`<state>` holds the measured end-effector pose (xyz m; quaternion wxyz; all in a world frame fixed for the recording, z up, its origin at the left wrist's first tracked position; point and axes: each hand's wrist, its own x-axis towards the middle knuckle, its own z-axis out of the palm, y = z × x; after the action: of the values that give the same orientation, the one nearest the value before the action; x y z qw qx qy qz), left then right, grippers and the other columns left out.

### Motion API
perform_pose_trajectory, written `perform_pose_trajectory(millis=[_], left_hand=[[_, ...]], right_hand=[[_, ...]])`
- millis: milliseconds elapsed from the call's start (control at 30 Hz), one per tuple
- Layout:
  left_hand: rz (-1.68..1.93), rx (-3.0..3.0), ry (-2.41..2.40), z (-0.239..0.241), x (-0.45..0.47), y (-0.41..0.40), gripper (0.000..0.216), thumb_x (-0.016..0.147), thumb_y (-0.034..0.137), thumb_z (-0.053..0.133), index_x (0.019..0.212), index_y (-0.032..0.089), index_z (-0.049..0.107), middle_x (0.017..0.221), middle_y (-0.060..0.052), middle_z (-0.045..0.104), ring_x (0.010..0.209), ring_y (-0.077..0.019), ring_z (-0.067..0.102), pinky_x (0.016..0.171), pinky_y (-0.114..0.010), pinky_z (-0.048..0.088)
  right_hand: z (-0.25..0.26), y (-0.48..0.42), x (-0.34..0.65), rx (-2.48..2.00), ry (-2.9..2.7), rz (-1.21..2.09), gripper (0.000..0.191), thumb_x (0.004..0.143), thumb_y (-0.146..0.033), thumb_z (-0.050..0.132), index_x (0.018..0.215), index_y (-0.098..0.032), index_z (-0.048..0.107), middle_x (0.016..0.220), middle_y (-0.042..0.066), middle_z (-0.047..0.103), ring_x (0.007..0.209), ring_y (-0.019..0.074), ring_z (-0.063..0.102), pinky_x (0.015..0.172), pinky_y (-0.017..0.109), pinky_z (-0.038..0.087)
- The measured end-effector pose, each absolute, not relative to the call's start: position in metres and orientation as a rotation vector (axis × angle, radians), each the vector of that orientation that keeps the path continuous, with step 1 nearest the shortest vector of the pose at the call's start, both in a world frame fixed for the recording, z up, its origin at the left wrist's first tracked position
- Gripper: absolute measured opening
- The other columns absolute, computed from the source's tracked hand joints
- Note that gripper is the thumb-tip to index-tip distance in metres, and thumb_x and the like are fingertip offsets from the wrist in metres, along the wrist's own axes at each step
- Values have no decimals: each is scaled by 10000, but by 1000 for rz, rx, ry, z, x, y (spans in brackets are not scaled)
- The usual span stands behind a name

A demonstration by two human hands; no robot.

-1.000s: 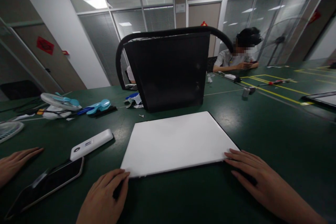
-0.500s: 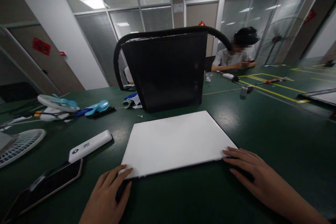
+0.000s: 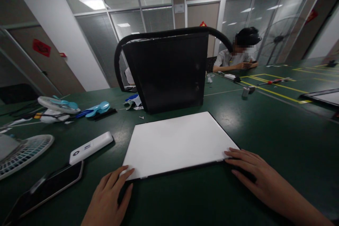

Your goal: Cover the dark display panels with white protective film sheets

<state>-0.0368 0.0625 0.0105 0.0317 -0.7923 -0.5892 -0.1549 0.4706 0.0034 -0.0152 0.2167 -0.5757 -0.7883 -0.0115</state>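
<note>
A flat white panel with a thin dark edge lies on the green tabletop in front of me. My left hand rests its fingertips on the panel's near left corner, thumb apart and fingers spread. On the near right corner lie the fingertips of my right hand, stretched out, with the thumb below the edge. Neither hand grips anything. Just behind the panel stands a tall black board, tilted, with a thick black tube arching over it.
To the left are a white power bank, a dark-screened phone or tablet, a white fan grille and light blue items. Across the table on the right sits a person. Another framed white panel lies far right.
My hands and the white panel stay almost in place. The white fan grille at the left edge has shifted slightly rightward and down.
</note>
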Motion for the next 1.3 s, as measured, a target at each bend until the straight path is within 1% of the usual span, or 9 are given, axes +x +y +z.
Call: perform_pose_trajectory(millis=[267,433,633,800,1033,1300], left_hand=[[-490,-2449,-1863,9,-38,63,474,991,511,483,1332,319,751,1437,-61,710,1345,-345,620,1161,-635,507],[-501,-2465,-1874,6,-43,64,456,992,498,498,1338,334,748,1443,-53,705,1349,-339,608,1173,-628,493],[-534,-2461,-1882,6,-41,64,443,988,500,517,1333,349,749,1445,-49,704,1353,-352,604,1179,-648,475],[-521,-2462,-1901,6,-41,63,463,985,496,518,1363,342,736,1480,-49,688,1380,-360,582,1184,-637,471],[-538,-2458,-1875,5,-41,65,459,987,496,518,1366,353,733,1472,-42,693,1371,-349,587,1185,-626,475],[-495,-2452,-1894,4,-40,65,494,988,518,485,1383,341,723,1485,-41,684,1377,-348,586,1185,-632,476]], right_hand=[[-16,4,470,-1573,-2159,-41,364,1074,-484,523,1397,-421,676,1504,-11,617,1373,286,601,1129,622,540],[-21,6,473,-1585,-2166,-15,360,1069,-480,544,1405,-438,666,1518,-30,604,1390,276,587,1154,609,524],[-20,5,472,-1560,-2155,-49,340,1072,-478,530,1372,-444,686,1478,-36,637,1360,269,613,1141,620,533],[-17,5,472,-1578,-2146,-45,345,1072,-502,525,1373,-447,684,1478,-36,638,1359,269,614,1115,617,553],[-20,4,472,-1591,-2154,-40,362,1078,-491,525,1408,-432,663,1501,-26,619,1375,269,601,1141,622,527],[-18,4,473,-1571,-2188,-97,374,1084,-477,503,1426,-428,647,1511,-24,609,1372,256,604,1113,601,555]])
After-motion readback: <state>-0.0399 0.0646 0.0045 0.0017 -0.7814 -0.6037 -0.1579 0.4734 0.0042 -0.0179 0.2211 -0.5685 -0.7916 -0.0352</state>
